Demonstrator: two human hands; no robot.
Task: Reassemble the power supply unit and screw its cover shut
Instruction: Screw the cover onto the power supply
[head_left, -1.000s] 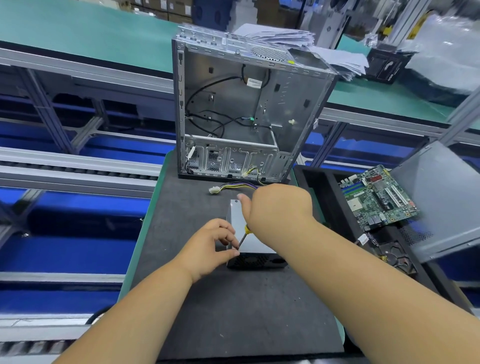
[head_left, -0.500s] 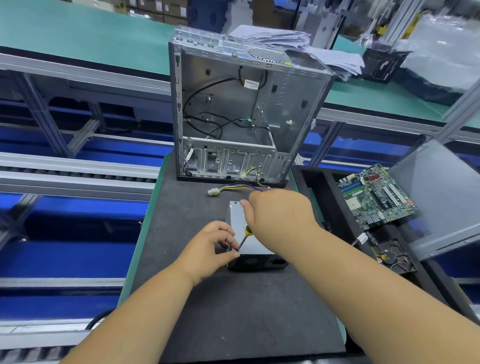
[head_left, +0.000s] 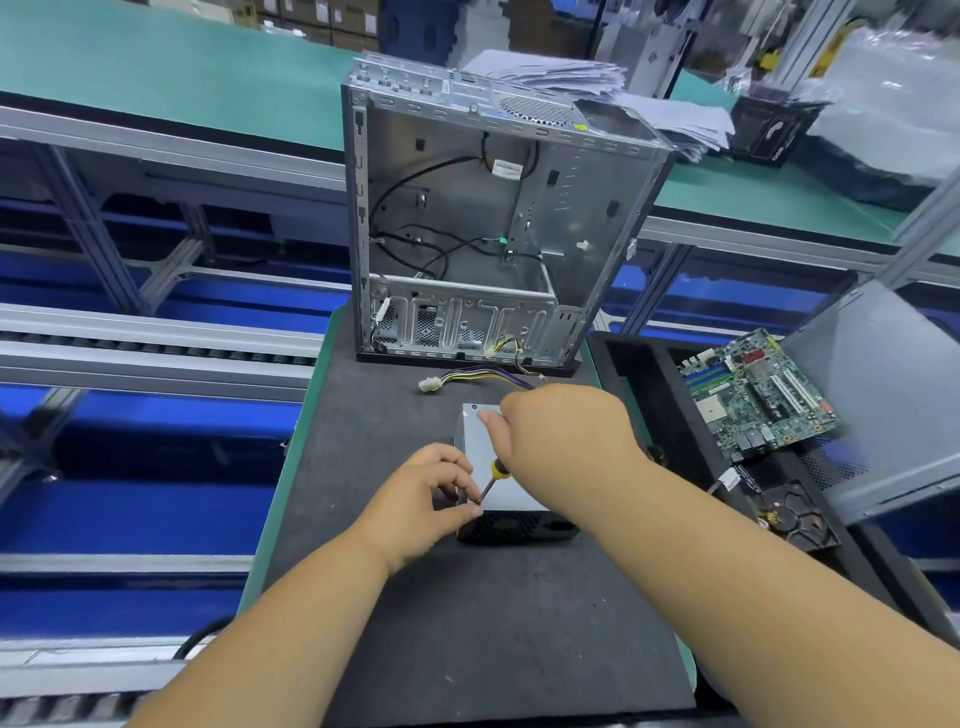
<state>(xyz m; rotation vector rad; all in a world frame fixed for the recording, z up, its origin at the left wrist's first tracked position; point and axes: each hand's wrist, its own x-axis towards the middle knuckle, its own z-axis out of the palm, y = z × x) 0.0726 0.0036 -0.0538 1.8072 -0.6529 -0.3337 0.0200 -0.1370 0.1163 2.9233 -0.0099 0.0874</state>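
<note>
The grey power supply unit (head_left: 480, 436) lies on the dark mat (head_left: 467, 613), its black vented end facing me. My right hand (head_left: 561, 436) grips a screwdriver (head_left: 491, 480) with a yellow and black handle, the shaft slanting down to the unit's near left corner. My left hand (head_left: 423, 499) sits at that corner, its fingertips pinched round the screwdriver tip; any screw there is hidden. The unit's coloured cable bundle (head_left: 478, 376) with a white plug trails toward the case.
An open, empty computer case (head_left: 493, 218) stands upright behind the unit. To the right, a black tray (head_left: 639, 374) holds a green motherboard (head_left: 753, 395) and a fan (head_left: 795, 514), with a grey side panel (head_left: 893, 395) leaning over it. Conveyor rails run at left.
My right hand has shifted slightly on the screwdriver handle while the tip stays at the same corner. My left hand has stayed in place. The view has dipped a little.
</note>
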